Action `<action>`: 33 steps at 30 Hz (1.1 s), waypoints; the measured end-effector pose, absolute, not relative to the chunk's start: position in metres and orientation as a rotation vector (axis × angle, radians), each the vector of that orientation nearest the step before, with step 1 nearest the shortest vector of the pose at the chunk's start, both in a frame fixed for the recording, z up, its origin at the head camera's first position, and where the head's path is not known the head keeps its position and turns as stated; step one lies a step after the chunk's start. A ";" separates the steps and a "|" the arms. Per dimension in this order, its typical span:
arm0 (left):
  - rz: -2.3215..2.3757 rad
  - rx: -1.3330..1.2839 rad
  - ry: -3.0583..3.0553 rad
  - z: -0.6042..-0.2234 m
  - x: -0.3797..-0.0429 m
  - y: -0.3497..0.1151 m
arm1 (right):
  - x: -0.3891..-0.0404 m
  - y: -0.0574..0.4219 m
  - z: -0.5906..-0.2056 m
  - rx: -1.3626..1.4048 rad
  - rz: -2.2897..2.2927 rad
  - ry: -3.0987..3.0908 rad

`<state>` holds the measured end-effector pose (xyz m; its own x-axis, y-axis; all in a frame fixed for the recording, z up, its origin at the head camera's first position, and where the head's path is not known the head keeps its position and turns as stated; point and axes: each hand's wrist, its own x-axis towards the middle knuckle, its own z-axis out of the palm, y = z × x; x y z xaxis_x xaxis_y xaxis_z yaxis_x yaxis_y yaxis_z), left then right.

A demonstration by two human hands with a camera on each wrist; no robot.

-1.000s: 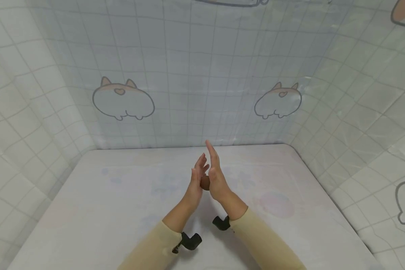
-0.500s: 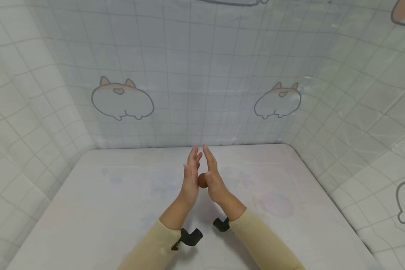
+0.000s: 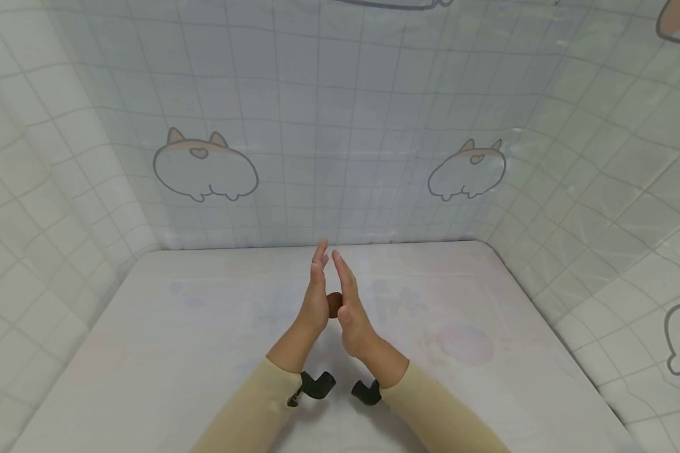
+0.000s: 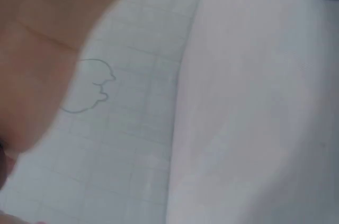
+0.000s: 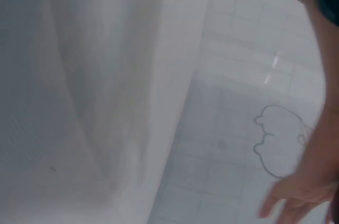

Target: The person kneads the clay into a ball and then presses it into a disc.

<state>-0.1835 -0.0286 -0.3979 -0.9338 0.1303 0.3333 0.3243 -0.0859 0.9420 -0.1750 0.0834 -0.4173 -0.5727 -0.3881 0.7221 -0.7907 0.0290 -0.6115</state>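
In the head view, a small brown ball (image 3: 335, 305) sits between my two palms above the table. My left hand (image 3: 315, 301) presses against its left side, fingers straight and pointing forward. From the other side my right hand (image 3: 354, 316) touches it with a flat palm, its fingers also stretched out. The fingertips of the two hands lean toward each other with a gap between them. Part of the ball is hidden by the right hand. The left wrist view shows only a blurred piece of hand (image 4: 32, 86) at its left side.
A white table (image 3: 175, 352) with faint coloured prints lies beneath the hands. Grid-patterned sheets with animal drawings form the back wall (image 3: 340, 157) and both sides. Black wrist cameras (image 3: 318, 385) stick out under the cream sleeves (image 3: 255, 402).
Both hands and the ball have shifted slightly left. The left fingers have slid forward while the right fingers have drawn back, with the ball staying between the palms.
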 end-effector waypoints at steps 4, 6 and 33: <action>-2.129 -0.509 -2.231 -0.408 -0.182 -0.028 | -0.177 0.086 -0.409 1.154 1.534 -1.936; -2.104 -0.527 -2.298 -0.412 -0.181 -0.028 | -0.180 0.088 -0.406 1.131 1.526 -1.927; -2.143 -0.811 -1.830 -0.393 -0.165 -0.031 | -0.197 0.093 -0.435 1.067 1.615 -2.110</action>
<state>-0.1649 -0.0312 -0.3926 -0.8268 0.1893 0.5297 0.4935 -0.2078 0.8445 -0.1969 0.0934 -0.4346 -0.6892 -0.3834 0.6149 -0.6936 0.1036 -0.7129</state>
